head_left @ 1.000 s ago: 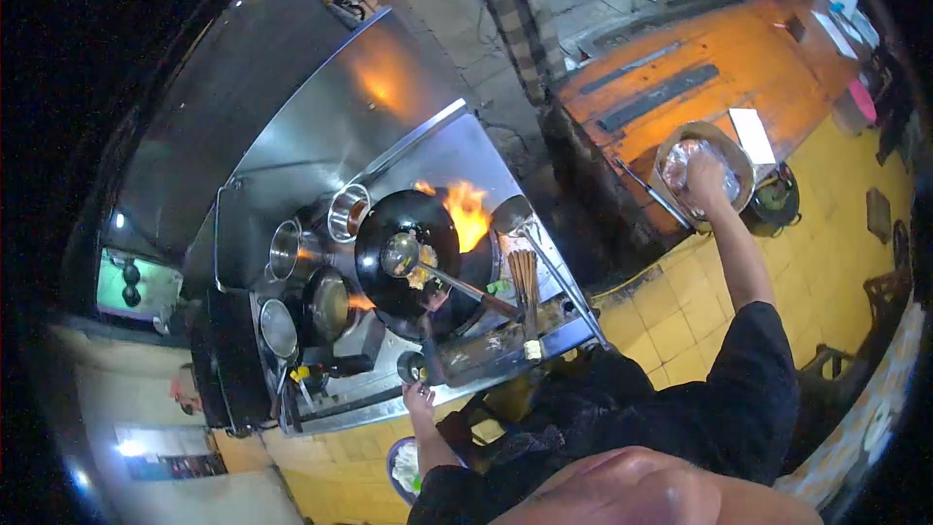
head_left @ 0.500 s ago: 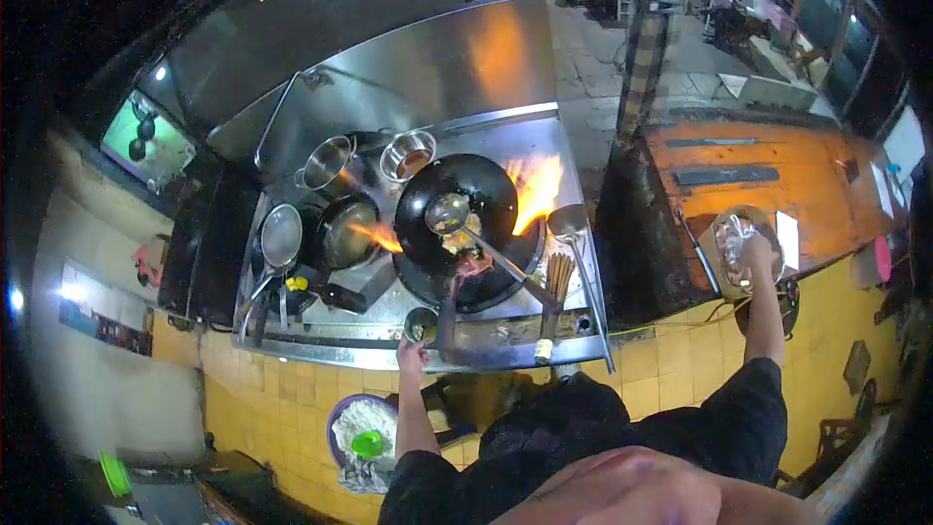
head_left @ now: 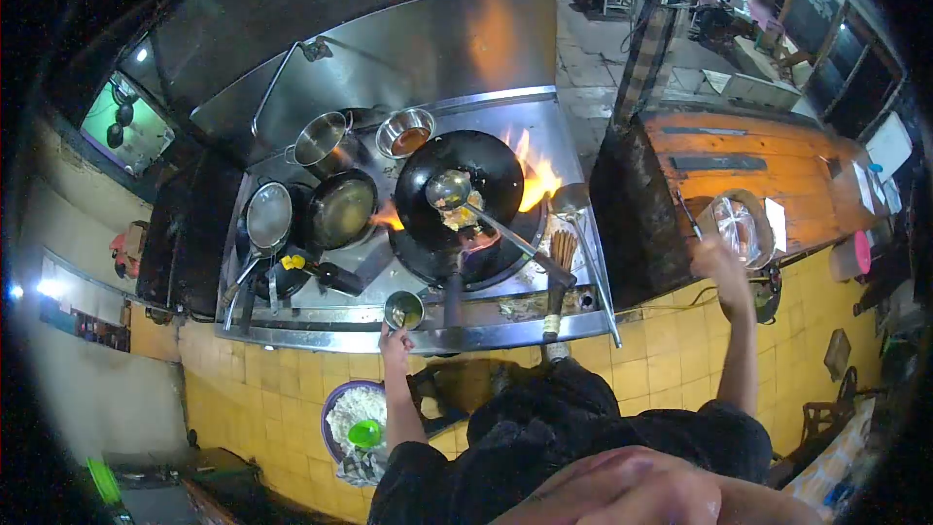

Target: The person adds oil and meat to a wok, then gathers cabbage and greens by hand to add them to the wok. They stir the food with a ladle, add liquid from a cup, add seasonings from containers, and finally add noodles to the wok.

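My left hand is closed on the rim of a small metal cup, holding it at the stove's front edge. My right hand is in the air left of a basket with a clear plastic bag in it; motion smears its fingers. It overlaps the lower end of a long thin utensil at the counter's edge. Between my hands, a black wok sits tilted over a burner with food inside. A ladle rests in the wok, its handle toward me.
Flames rise right of the wok. On the stove stand a tall pot, a steel bowl, a second pan, a strainer and a dark bottle. A tub of rice stands below left, an orange counter at right.
My right hand has come out of the basket and moved left, toward the stove. My left hand has lifted the metal cup slightly forward and left. The view has shifted a little.
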`<state>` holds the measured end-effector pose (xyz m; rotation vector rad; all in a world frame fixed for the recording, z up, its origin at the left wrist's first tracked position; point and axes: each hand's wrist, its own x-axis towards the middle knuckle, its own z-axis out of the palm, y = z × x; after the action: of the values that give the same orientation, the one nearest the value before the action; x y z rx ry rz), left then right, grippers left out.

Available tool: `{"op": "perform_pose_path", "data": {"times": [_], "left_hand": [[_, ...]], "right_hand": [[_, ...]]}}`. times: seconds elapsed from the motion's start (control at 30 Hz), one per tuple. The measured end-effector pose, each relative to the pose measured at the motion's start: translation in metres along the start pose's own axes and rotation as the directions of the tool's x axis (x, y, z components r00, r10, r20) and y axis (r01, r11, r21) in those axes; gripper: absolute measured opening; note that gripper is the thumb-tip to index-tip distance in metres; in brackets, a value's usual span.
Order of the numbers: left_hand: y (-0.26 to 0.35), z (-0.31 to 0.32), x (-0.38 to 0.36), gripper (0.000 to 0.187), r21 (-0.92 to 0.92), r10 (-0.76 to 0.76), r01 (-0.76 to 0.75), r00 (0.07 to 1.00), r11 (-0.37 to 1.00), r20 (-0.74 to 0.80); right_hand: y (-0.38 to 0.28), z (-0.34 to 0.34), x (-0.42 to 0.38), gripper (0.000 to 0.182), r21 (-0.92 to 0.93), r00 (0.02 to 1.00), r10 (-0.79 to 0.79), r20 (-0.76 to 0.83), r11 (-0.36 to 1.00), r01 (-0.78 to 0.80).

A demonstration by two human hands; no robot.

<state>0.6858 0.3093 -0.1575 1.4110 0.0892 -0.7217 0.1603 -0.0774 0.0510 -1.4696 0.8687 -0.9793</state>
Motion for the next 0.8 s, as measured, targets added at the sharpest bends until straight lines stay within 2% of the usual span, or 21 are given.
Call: {"op": "perform_pose_path", "data": {"times": [0.03,0.07,0.1,0.13,0.17,0.2,0.23,0.27,0.3,0.33,0.37,0.4,0.47,0.5,0.53,0.6,0.67,0.7,0.73,0.77,0.8], "left_hand": [[0.004,-0.003,-0.004,0.054,-0.001,0.001,-0.001,1.000,1.000,0.001],[0.010,-0.006,-0.013,0.053,-0.024,0.018,-0.018,0.999,1.000,0.030],[0.017,-0.006,-0.022,0.053,-0.050,0.038,-0.035,0.997,0.998,0.060],[0.018,-0.008,-0.031,0.053,-0.051,0.038,-0.035,0.998,0.998,0.059],[0.018,-0.014,-0.038,0.051,-0.068,0.059,-0.054,0.996,0.996,0.073],[0.019,-0.018,-0.044,0.049,-0.084,0.083,-0.076,0.993,0.994,0.088],[0.018,-0.024,-0.050,0.044,-0.009,0.100,-0.099,0.991,0.995,0.094],[0.012,-0.034,-0.057,0.044,-0.004,0.107,-0.107,0.990,0.994,0.091],[0.004,-0.046,-0.066,0.043,0.194,0.307,-0.338,0.936,0.921,0.172],[-0.002,-0.054,-0.073,0.042,0.361,0.467,-0.548,0.835,0.755,0.290],[0.008,-0.050,-0.093,0.040,0.192,0.327,-0.364,0.924,0.911,0.200],[0.018,-0.042,-0.114,0.038,-0.005,0.157,-0.158,0.977,0.987,0.145],[0.004,-0.053,-0.131,0.030,0.181,0.229,-0.247,0.967,0.952,0.111],[-0.003,-0.060,-0.138,0.030,0.104,0.165,-0.178,0.978,0.978,0.126],[-0.008,-0.064,-0.142,0.029,0.027,0.100,-0.105,0.984,0.994,0.145],[0.000,-0.061,-0.167,0.035,-0.011,0.052,-0.051,0.979,0.999,0.198],[-0.006,-0.063,-0.177,0.037,-0.009,-0.056,0.059,0.975,0.998,0.216],[-0.010,-0.064,-0.181,0.040,-0.004,-0.086,0.089,0.970,0.996,0.228],[-0.011,-0.061,-0.185,0.042,0.000,-0.114,0.117,0.964,0.993,0.239],[-0.011,-0.057,-0.188,0.048,0.013,-0.117,0.117,0.960,0.993,0.254],[-0.016,-0.059,-0.187,0.048,0.010,-0.113,0.114,0.959,0.993,0.260]], "right_hand": [[0.001,0.031,-0.007,0.008,-0.084,0.940,0.301,0.159,0.953,-0.291],[0.024,0.064,-0.021,0.011,-0.285,0.905,-0.006,0.426,0.948,0.140],[0.028,0.107,-0.038,0.016,-0.121,0.849,0.184,0.495,0.982,-0.143],[0.061,0.145,-0.055,0.020,-0.241,0.760,0.189,0.621,0.969,-0.044],[0.056,0.196,-0.074,0.020,-0.356,0.649,0.573,0.501,0.820,-0.449],[0.099,0.229,-0.080,0.018,-0.379,0.617,0.374,0.692,0.916,-0.130],[0.132,0.264,-0.087,0.017,-0.379,0.720,0.124,0.682,0.902,0.204],[0.159,0.294,-0.093,0.015,-0.383,0.727,-0.149,0.670,0.770,0.510],[0.179,0.315,-0.097,0.015,-0.375,0.727,-0.156,0.669,0.774,0.511],[0.196,0.335,-0.101,0.015,-0.482,0.803,-0.029,0.595,0.786,0.386],[0.208,0.354,-0.103,0.015,-0.576,0.859,0.095,0.503,0.778,0.251],[0.221,0.367,-0.102,0.015,-0.569,0.861,0.084,0.501,0.782,0.254],[0.234,0.376,-0.107,0.014,-0.728,0.887,-0.024,0.462,0.560,0.395],[0.233,0.373,-0.105,0.022,-0.708,0.726,0.072,0.684,0.308,0.636],[0.239,0.375,-0.102,0.022,-0.709,0.730,0.066,0.680,0.311,0.633],[0.252,0.385,-0.088,0.033,-0.677,0.608,0.316,0.728,0.194,0.710],[0.229,0.386,-0.087,0.040,-0.785,0.669,0.428,0.607,0.192,0.589],[0.268,0.384,-0.084,0.039,-0.816,0.751,0.321,0.577,0.245,0.523],[0.240,0.387,-0.083,0.039,-0.834,0.821,0.212,0.531,0.305,0.460],[0.212,0.379,-0.091,0.038,-0.866,0.800,0.371,0.471,0.368,0.339],[0.212,0.380,-0.088,0.038,-0.868,0.804,0.366,0.468,0.364,0.339]]}}
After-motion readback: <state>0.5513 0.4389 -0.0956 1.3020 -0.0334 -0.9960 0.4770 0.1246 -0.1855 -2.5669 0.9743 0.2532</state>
